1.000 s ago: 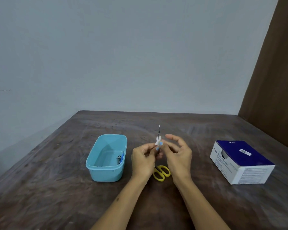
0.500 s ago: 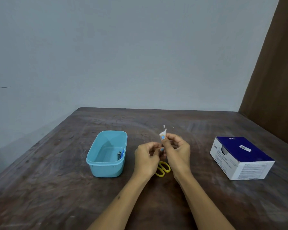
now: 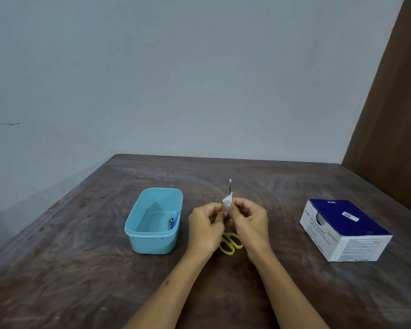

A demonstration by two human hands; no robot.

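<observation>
Above the middle of the table both my hands meet around a thin metal tool [image 3: 229, 186] with a blue handle, held upright. My left hand [image 3: 205, 225] grips its lower part, mostly hidden between the fingers. My right hand [image 3: 250, 222] pinches a small white swab [image 3: 228, 199] wrapped round the shaft just below the bare metal tip.
Yellow-handled scissors [image 3: 230, 244] lie on the dark wooden table [image 3: 81, 269] under my hands. A light blue plastic tub [image 3: 138, 230] to the left holds a few small metal tools [image 3: 172, 223]. A blue and white box of alcohol swabs [image 3: 347, 224] stands at the right.
The swab slid up over the tool's tip half a second ago and is now back down, so the metal tip shows again. My hands stay together.
</observation>
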